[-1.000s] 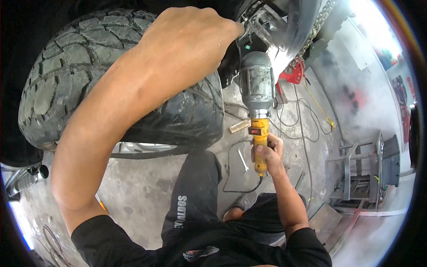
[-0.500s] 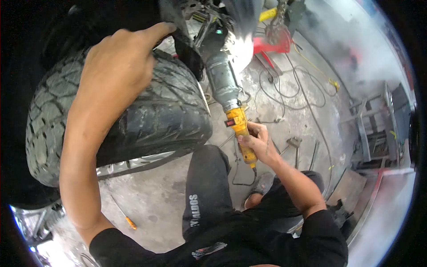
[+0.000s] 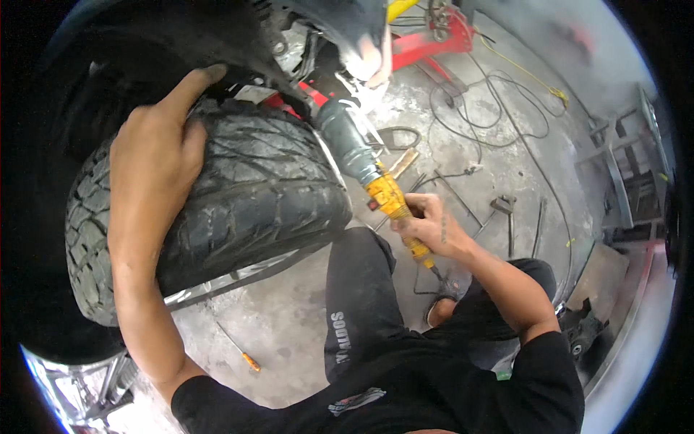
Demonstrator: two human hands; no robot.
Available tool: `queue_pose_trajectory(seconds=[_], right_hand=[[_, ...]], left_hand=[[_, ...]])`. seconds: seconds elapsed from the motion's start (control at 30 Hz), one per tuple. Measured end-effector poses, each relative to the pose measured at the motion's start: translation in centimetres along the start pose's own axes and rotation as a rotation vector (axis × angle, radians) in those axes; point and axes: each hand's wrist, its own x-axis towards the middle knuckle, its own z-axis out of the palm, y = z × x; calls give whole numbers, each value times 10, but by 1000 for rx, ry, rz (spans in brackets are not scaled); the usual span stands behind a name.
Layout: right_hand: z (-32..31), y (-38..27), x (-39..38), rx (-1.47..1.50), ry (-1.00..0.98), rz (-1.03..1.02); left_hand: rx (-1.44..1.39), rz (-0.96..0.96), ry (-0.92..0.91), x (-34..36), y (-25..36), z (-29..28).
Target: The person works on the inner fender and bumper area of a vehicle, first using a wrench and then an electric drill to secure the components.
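In my right hand (image 3: 432, 226) is a corded power tool, its yellow handle (image 3: 387, 194) wrapped by my closed fingers. The tool's grey cylindrical front (image 3: 347, 134) points up and left, beside the far inner edge of a large black tyre (image 3: 253, 173); its exact kind is unclear. My left hand (image 3: 155, 148) is over the tyre's top tread, with the index finger stretched toward the dark wheel-well liner (image 3: 246, 43). The thumb stands apart, while the remaining fingers are mostly hidden. I see nothing held in that hand.
Beyond the tool stands a red jack (image 3: 426, 47). Dark cables (image 3: 499, 108) loop over the concrete floor, near several metal tools (image 3: 504, 206). An orange-handled screwdriver (image 3: 249, 362) lies below the tyre. A grey metal rack (image 3: 618, 170) stands at the right.
The view has shifted. My left hand has moved leftward over the tyre, away from the hanging dark flap. My right hand has drawn the tool's front lower, beside the tyre edge.
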Motion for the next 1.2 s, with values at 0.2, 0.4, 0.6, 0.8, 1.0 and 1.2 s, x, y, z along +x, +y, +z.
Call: queue_pose_trajectory(seconds=[0.2,0.4,0.6,0.8,1.0,1.2], right_hand=[[-7,-10,-4,87,-117,-44],[2,8,6,117,28,-121],[2,25,10,109,43,-147],[5,8,2,84,18,-46],[-1,0,0,98,-22,60],[-5,6,0,62,-45,5]], left_hand=[[7,0,-6,0,-12,-4],[-112,27,-74,-14,-13,-24],[-237,237,-61,-28,-28,-34],[1,-68,-263,-2,11,-35],[6,-77,-150,4,-3,-4],[76,44,-9,4,3,-7]])
